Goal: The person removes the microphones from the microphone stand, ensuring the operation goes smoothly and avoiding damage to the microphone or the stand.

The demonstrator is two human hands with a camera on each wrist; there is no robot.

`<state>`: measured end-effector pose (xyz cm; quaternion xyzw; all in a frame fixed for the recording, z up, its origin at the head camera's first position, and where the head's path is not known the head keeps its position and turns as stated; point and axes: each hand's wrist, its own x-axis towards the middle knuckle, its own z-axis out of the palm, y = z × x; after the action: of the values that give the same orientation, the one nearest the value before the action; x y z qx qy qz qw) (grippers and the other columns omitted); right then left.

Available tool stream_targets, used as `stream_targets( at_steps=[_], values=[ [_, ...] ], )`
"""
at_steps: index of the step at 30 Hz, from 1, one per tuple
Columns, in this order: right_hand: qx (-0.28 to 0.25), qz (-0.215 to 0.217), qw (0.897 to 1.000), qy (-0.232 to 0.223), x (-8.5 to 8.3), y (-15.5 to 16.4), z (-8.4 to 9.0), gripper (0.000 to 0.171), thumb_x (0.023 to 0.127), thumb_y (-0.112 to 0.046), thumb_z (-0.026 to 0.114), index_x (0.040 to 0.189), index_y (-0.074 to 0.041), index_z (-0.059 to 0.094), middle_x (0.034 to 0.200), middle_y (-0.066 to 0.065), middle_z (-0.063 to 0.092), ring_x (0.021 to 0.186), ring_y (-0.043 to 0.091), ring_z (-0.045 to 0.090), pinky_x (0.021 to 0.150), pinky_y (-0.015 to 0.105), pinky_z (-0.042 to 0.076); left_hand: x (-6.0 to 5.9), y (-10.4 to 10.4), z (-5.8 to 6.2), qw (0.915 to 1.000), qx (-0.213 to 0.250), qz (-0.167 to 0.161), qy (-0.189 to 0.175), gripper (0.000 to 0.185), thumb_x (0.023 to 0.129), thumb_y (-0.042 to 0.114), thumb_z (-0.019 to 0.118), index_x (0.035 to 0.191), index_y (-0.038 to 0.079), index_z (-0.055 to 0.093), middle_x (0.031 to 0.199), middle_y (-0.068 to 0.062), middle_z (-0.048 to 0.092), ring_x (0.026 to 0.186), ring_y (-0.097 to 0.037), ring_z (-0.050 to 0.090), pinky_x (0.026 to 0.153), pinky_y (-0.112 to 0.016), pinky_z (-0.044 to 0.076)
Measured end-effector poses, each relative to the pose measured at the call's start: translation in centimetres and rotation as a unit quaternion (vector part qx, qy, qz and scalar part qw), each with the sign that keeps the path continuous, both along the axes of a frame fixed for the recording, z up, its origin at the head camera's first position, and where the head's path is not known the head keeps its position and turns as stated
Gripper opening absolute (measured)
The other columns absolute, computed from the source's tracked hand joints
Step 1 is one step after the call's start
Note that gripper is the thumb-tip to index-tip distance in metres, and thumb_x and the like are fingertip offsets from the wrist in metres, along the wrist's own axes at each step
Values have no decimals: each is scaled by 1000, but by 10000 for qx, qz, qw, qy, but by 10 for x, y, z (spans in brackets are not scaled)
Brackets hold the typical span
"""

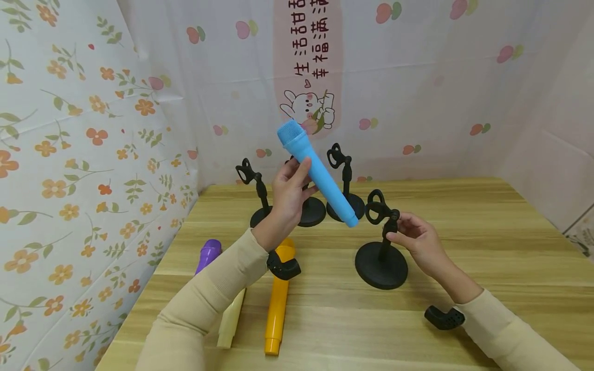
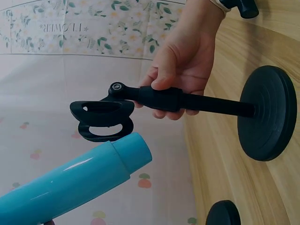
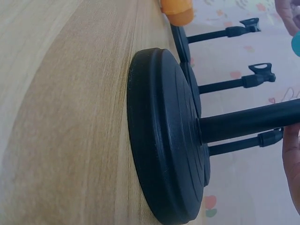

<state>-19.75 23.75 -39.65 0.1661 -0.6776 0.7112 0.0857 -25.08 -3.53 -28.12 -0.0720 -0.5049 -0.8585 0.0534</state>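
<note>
A light blue toy microphone [image 1: 327,185] is gripped by my left hand [image 1: 289,196], its mesh head tilted up and to the left. My right hand [image 1: 421,245] holds the black microphone stand [image 1: 381,265] by its upright pole, just below the clip. In the left wrist view, the lower end of the blue microphone [image 2: 70,183] is close to the clip [image 2: 102,119] of that stand. The right wrist view shows the stand's round base [image 3: 164,136] at the wooden tabletop, with part of the right hand [image 3: 293,164] at the edge.
Several more black stands, including one at the left [image 1: 260,190] and one further right [image 1: 347,180], are at the back. An orange microphone [image 1: 277,309], a pale yellow one [image 1: 230,322] and a purple one [image 1: 210,252] lie on the wooden table [image 1: 348,324], partly behind the left arm.
</note>
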Motion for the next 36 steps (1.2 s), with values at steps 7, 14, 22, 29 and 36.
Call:
stream_targets(
  at_steps=[7, 14, 22, 29, 36],
  values=[
    [-91, 62, 9999, 32, 0, -2, 1, 29, 87, 11, 66, 107, -10, 65, 93, 0, 62, 83, 11, 58, 75, 18, 52, 0, -3, -5, 9999, -52, 34, -95, 42, 94, 23, 67, 130, 5, 58, 113, -11, 61, 90, -22, 66, 85, -48, 53],
    [-176, 124, 9998, 38, 1, -2, 0, 31, 87, 12, 64, 107, -11, 65, 95, -1, 63, 84, 10, 59, 76, 19, 52, -1, -4, -11, 9998, -166, 119, -55, 39, 92, 23, 69, 126, 6, 60, 109, -11, 62, 87, -21, 66, 83, -46, 55],
    [-218, 137, 9996, 91, 1, -1, -1, 33, 86, 13, 64, 108, -11, 65, 94, -1, 63, 84, 11, 58, 75, 19, 52, 0, -6, -16, 9980, -515, 263, -250, 40, 91, 26, 71, 124, 7, 62, 108, -11, 64, 87, -23, 66, 79, -45, 56],
    [-507, 383, 9976, 282, 0, -2, -2, 35, 84, 20, 61, 109, -5, 64, 96, 1, 64, 87, 13, 60, 77, 21, 52, 2, -7, -23, 9953, -791, 250, -498, 40, 90, 28, 72, 123, 7, 64, 109, -12, 63, 92, -29, 65, 78, -43, 57],
    [-601, 573, 9956, 427, -2, -1, -2, 36, 84, 22, 58, 112, 1, 62, 100, 4, 65, 89, 15, 61, 79, 22, 53, 6, -6, -31, 9918, -1094, 130, -652, 41, 88, 29, 73, 122, 9, 65, 109, -11, 62, 89, -25, 66, 77, -44, 57]
  ],
)
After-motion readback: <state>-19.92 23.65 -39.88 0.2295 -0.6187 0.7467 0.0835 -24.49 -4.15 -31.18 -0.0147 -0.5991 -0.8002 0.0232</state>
